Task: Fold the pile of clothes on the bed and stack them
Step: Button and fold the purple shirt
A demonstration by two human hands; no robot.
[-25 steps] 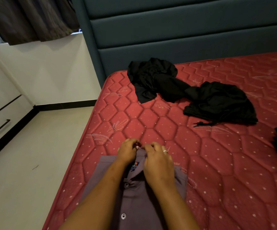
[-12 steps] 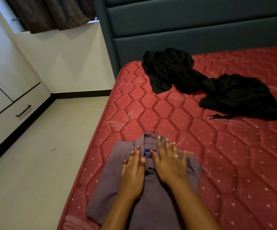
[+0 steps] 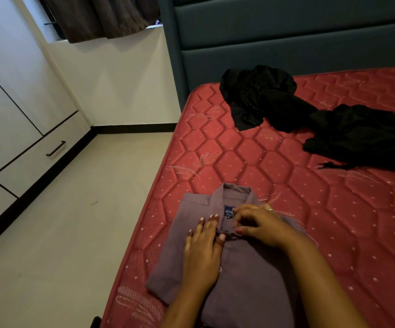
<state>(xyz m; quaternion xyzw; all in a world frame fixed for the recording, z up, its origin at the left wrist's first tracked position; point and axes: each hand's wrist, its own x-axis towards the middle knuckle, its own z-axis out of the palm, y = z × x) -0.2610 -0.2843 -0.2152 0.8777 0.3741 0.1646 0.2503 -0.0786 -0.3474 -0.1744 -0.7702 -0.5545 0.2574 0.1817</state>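
Purple shirt [image 3: 250, 278] lies folded on our bed [image 3: 333, 221], lengthwise away from us, collar [image 3: 236, 192] toward the headboard [image 3: 286, 43]; left hand [image 3: 203, 252] presses flat, right hand [image 3: 260, 226] pinches the collar.

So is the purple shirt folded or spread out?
Folded. The shirt lies as a compact rectangle on the bed, collar on top, no sleeves showing.

Red mattress [image 3: 286, 197]: folded purple shirt [image 3: 250, 268], black clothes [image 3: 333, 129] crumpled.

The shirt [image 3: 250, 292] lies on the mattress [image 3: 333, 221] near its left edge. The heap of clothes [image 3: 286, 110] lies behind it to the right, before the headboard [image 3: 286, 43]. A wardrobe [image 3: 14, 114] stands left, across the floor [image 3: 85, 233].
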